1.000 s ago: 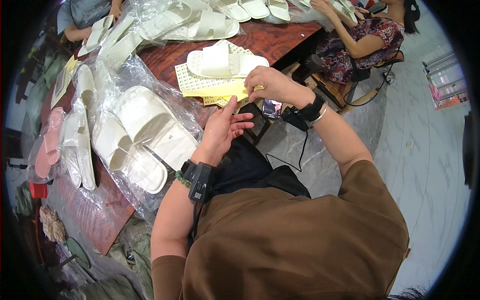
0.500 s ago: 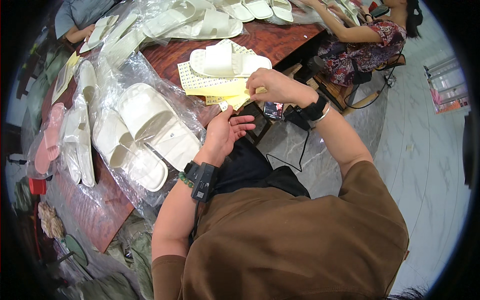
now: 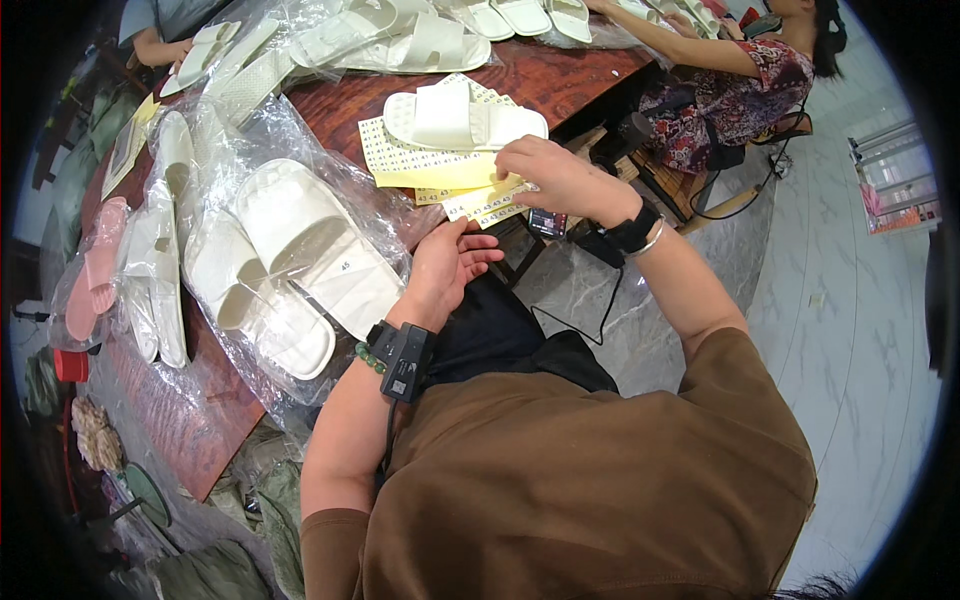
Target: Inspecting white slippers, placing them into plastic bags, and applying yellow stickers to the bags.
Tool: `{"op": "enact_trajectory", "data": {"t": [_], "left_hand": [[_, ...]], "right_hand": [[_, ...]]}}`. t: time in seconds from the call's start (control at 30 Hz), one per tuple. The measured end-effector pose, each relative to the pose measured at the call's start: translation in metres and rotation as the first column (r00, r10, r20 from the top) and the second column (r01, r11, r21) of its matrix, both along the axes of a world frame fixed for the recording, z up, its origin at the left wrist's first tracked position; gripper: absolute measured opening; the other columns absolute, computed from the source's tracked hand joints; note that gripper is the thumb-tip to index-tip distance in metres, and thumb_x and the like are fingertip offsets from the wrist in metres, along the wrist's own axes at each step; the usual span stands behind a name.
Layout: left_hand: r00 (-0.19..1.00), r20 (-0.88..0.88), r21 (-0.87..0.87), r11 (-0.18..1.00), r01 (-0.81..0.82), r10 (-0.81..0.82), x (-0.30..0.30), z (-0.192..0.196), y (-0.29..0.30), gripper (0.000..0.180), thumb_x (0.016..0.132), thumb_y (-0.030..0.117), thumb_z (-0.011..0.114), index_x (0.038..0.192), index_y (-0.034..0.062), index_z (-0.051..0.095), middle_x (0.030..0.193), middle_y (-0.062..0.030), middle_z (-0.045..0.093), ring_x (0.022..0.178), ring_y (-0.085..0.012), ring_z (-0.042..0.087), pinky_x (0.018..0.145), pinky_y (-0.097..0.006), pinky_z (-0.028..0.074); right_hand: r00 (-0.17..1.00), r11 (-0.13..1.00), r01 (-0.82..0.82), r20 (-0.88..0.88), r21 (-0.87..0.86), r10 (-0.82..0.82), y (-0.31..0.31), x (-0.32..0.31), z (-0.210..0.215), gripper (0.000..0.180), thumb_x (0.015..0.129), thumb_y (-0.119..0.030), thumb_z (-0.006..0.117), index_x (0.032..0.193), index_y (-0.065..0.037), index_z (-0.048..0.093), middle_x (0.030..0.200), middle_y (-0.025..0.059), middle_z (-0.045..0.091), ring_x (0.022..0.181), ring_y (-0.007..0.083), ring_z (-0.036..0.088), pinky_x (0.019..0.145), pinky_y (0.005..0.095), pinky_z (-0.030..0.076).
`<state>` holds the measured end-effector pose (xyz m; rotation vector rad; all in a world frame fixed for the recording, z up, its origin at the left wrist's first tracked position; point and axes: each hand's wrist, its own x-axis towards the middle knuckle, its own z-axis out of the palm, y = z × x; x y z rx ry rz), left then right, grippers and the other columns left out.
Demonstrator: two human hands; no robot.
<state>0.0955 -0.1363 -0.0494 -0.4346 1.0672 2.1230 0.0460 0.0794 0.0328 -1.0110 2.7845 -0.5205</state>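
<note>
My right hand [image 3: 572, 178] reaches over the near edge of a pile of printed size-sticker sheets. Its fingers are closed at the edge of one yellow-backed sticker sheet [image 3: 490, 205], though the exact grip is partly hidden. Beside that sheet's lower left corner is my left hand [image 3: 445, 268], palm turned up and fingers apart, its thumb tip close to the corner. On the sheets, just beyond my right fingers, lies a white slipper [image 3: 465, 120]. Left of my left hand, a pair of white slippers [image 3: 345, 280] rests on clear plastic, a size sticker on one insole.
More white slippers in clear plastic [image 3: 430, 50] cover the far side of the red-brown table [image 3: 330, 110]. Pink slippers [image 3: 97, 270] lie at the left. Two people work across the table, far left and far right. A phone [image 3: 547, 222] and cable sit below my right hand.
The sticker sheet by my hands has turned so its printed face shows more widely. My right hand has shifted slightly right and down; my left hand has barely moved.
</note>
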Motion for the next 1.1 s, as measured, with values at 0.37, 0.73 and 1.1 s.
{"op": "enact_trajectory", "data": {"t": [0.37, 0.73, 1.1], "left_hand": [[1.000, 0.017, 0.003, 1.000, 0.003, -0.003, -0.001, -0.003, -0.001, 0.025, 0.104, 0.024, 0.046, 0.113, 0.0023, 0.054, 0.092, -0.0129, 0.068, 0.080, -0.0242, 0.069, 0.062, -0.029, 0.051], [0.913, -0.196, 0.136, 0.912, 0.388, -0.359, 0.051, 0.092, -0.011, 0.022, 0.102, 0.020, 0.053, 0.113, 0.0011, 0.060, 0.094, -0.0130, 0.070, 0.084, -0.0200, 0.070, 0.072, -0.028, 0.054], [0.497, -0.855, -0.429, 0.738, -0.521, -0.146, 0.076, 0.173, -0.144, 0.015, 0.097, 0.001, 0.057, 0.110, -0.0025, 0.064, 0.100, -0.0070, 0.068, 0.093, -0.0120, 0.063, 0.083, -0.025, 0.048]], "right_hand": [[0.963, 0.983, -0.119, -0.226, 0.140, 0.148, -0.012, 0.001, -0.010, 0.040, 0.073, -0.010, 0.075, 0.110, -0.006, 0.061, 0.121, 0.0089, 0.058, 0.121, 0.0290, 0.051, 0.101, 0.0440, 0.041], [0.987, 0.991, -0.132, -0.093, 0.028, 0.134, -0.013, -0.007, 0.032, 0.025, 0.085, -0.019, 0.073, 0.105, -0.005, 0.068, 0.121, 0.0116, 0.064, 0.116, 0.0310, 0.056, 0.101, 0.0411, 0.044], [0.991, 0.997, -0.060, -0.125, -0.051, 0.053, -0.034, -0.019, 0.006, 0.028, 0.090, -0.010, 0.063, 0.117, -0.003, 0.060, 0.118, 0.0145, 0.063, 0.111, 0.0334, 0.059, 0.097, 0.0419, 0.048]]}}
